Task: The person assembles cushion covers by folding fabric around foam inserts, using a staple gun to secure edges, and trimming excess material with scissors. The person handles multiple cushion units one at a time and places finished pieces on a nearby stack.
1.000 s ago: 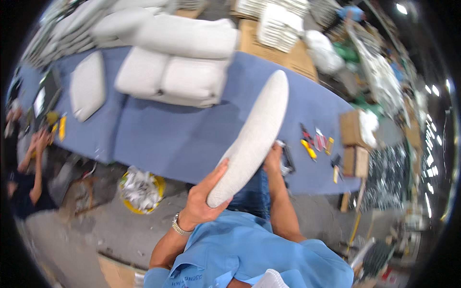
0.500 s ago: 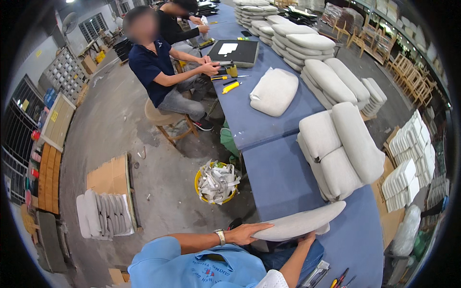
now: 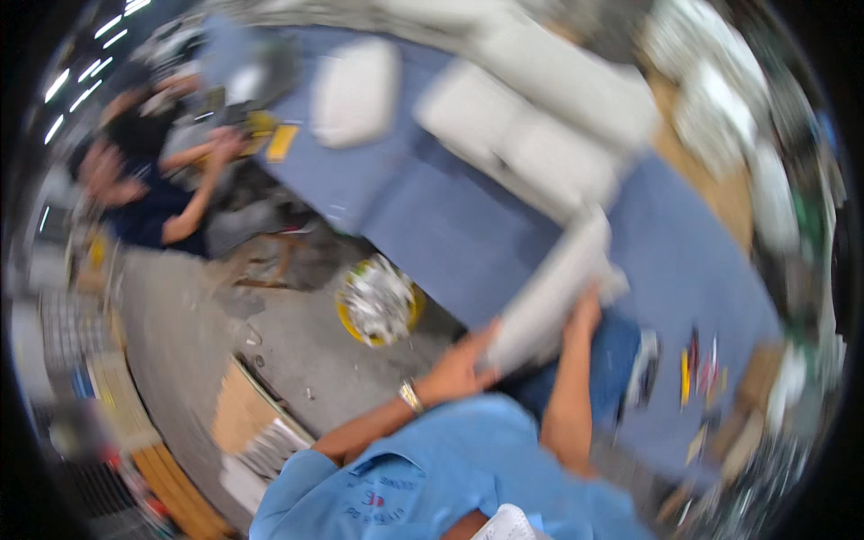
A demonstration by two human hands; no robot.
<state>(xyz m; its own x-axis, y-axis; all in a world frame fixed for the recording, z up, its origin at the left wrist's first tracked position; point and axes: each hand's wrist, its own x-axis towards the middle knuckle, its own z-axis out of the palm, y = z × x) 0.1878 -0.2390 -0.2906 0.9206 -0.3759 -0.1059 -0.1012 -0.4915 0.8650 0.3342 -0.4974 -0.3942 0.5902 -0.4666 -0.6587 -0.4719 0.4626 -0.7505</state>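
While a seated person (image 3: 148, 193) in dark clothes works at the far left end of the blue tabletop (image 3: 432, 216), a yellow bin (image 3: 378, 301) of scraps stands on the floor nearer in. Right of it, the left hand (image 3: 463, 364) grips the near end of a long pale cushion (image 3: 553, 292), tilted over the tabletop's near edge; the right hand (image 3: 587, 306) holds its underside, fingers blurred. Small tools (image 3: 697, 364) lie farther right.
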